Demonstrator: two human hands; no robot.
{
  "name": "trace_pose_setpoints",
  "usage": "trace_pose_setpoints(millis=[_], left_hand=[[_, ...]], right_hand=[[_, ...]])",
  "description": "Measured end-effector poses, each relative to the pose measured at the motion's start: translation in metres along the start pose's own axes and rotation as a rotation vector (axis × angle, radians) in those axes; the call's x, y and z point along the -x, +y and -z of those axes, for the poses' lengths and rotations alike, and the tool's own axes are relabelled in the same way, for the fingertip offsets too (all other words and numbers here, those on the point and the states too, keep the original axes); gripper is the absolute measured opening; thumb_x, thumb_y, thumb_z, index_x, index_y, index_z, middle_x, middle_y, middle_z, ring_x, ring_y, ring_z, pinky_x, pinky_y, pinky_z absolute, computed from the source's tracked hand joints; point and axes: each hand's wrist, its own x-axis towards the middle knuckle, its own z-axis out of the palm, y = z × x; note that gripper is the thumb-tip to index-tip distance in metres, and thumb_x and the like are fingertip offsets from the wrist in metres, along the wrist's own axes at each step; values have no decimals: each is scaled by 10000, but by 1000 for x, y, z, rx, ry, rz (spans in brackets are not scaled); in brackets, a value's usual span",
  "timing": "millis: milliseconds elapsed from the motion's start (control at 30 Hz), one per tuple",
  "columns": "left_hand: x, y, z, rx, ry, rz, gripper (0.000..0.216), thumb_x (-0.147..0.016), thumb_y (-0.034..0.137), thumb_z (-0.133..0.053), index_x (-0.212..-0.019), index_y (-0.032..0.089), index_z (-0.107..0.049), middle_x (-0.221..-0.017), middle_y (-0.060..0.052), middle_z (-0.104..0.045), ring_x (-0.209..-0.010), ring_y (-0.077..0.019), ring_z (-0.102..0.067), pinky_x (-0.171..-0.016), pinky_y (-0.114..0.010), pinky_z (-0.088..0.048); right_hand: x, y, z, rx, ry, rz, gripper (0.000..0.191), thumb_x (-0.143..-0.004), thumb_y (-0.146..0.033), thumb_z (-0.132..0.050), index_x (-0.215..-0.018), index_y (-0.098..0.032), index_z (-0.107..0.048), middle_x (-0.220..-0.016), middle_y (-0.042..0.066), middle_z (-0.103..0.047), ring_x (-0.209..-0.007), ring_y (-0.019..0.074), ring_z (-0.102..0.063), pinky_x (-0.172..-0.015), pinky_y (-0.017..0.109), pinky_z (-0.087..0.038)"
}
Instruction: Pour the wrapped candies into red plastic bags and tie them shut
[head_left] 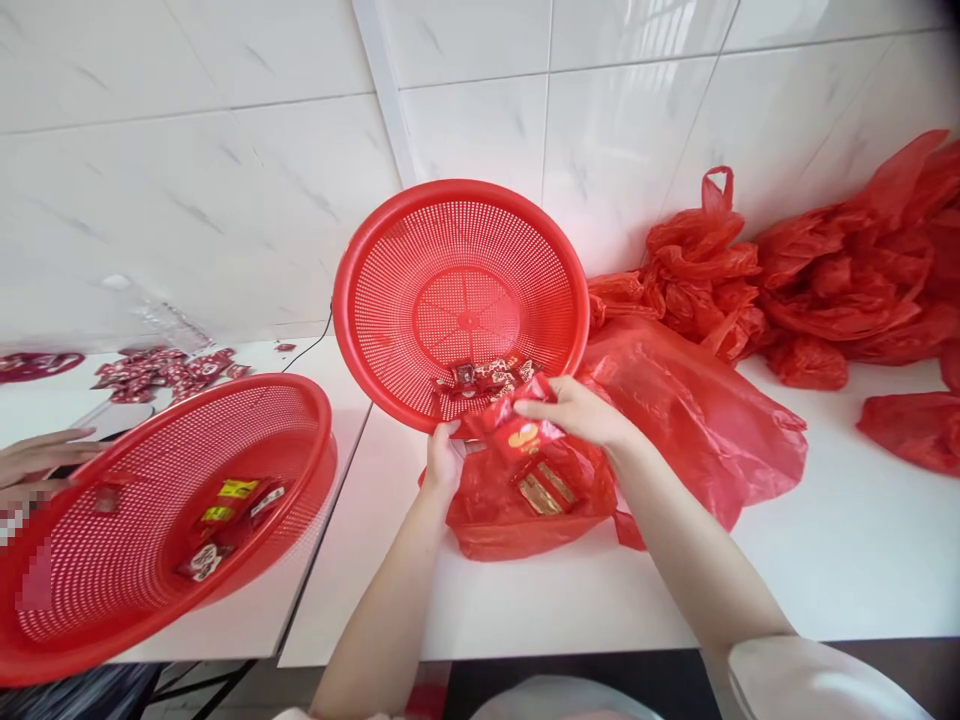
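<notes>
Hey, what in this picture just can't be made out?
Head view:
Print on the sweets in the tilted basket: too small.
Left hand fingertips: hidden by the red bag.
Packet in the right hand: partly covered by its fingers.
Co-worker's hand: cut off by the left edge.
Bags at right: plastic hides contents.

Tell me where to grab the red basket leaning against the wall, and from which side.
Take the red basket by its rolled rim at the left edge, coming from the left. It leans on the tiled wall, open face forward; there the rim is bare. Red bags crowd its right side, and the left hand, right hand and wrapped sweets sit at the bottom rim.
</notes>
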Motion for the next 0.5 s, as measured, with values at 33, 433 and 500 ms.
trace_pose_setpoints(millis=[33, 433, 500], left_hand=[[0, 0, 0, -4, -5, -4, 258, -678, 282, -560, -852, 130, -673, -884, -84, -748, -932, -280, -695, -751, -379, -584], [7, -5, -6, -97, -44, 9, 341, -628, 281, -616, -906, 85, -637, -869, -126, -744, -927, -334, -696, -718, -442, -600], [7, -5, -6, -107, -29, 1, 346, -617, 271, -621, -912, 91, -631, -851, -118, -743, -912, -335, -700, -711, -445, -601]], right_hand=[[0, 1, -1, 101, -68, 17, 278, -771, -360, -723, -971, -167, -709, -907, 40, -750, -843, 193, -710, -809, 338, -556], [-11, 30, -3, 1227, 144, 193, 778, -853, -602, -562, -1424, -91, -432, -1440, 227, -464, -1383, 370, -361, -1153, 602, -146], [-11, 33, -3, 1263, 63, 175, 773, -839, -609, -579, -1417, -113, -450, -1351, 218, -544, -1322, 359, -438, -1144, 597, -162]])
